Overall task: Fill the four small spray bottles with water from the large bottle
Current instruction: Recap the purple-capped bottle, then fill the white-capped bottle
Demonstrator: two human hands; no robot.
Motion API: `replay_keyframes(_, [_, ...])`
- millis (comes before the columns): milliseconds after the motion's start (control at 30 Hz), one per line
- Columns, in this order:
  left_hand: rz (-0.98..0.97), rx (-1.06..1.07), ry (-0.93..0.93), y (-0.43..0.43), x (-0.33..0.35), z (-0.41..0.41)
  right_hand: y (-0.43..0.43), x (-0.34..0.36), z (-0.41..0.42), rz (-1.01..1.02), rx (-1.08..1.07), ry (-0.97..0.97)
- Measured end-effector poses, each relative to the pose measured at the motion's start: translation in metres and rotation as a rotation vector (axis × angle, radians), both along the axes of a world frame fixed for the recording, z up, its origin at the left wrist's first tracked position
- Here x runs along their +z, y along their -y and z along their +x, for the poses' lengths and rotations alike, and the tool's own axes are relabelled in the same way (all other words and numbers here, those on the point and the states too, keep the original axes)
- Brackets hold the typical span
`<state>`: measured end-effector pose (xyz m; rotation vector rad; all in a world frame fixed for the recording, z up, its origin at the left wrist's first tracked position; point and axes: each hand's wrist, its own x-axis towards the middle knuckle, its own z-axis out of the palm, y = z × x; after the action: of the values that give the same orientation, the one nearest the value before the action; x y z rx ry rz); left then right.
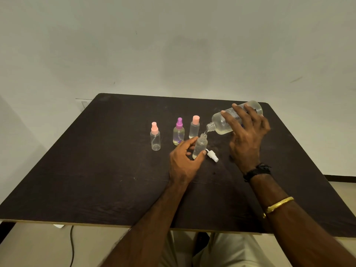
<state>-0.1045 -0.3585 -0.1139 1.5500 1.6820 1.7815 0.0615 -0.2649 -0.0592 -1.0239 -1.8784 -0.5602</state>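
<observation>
On the dark table, the right hand holds the large bottle tipped nearly flat, its fingers wrapped over the clear body and closed on it, the open neck pointing down and to the left. A thin stream of water falls from that neck into the mouth of the open spray bottle, which the left hand steadies, thumb at the lower right side and fingers curled round the left, pinching it a little tilted toward the neck above. Some liquid shows in its lower part. Its white pump head lies on its side just beside it to the right, touching neither bottle, in the narrow gap between the two hands. Behind stand three small bottles, upright and apart from one another: a pink-topped spray bottle farthest left, a purple-topped spray bottle in the middle, and a pink-capped bottle close to the pouring neck, just behind the left fingertips. The large bottle's base reaches toward the table's far right corner. The left half of the table and the wide strip along its near edge lie bare, while the far edge runs near the pale wall. A black band and a gold bangle sit on the right forearm.
</observation>
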Motion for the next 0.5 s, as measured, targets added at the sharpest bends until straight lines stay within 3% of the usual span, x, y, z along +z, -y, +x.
replay_keyframes(500, [0.008, -0.001, 0.023, 0.001, 0.002, 0.000, 0.009, -0.010, -0.002, -0.145, 0.047, -0.025])
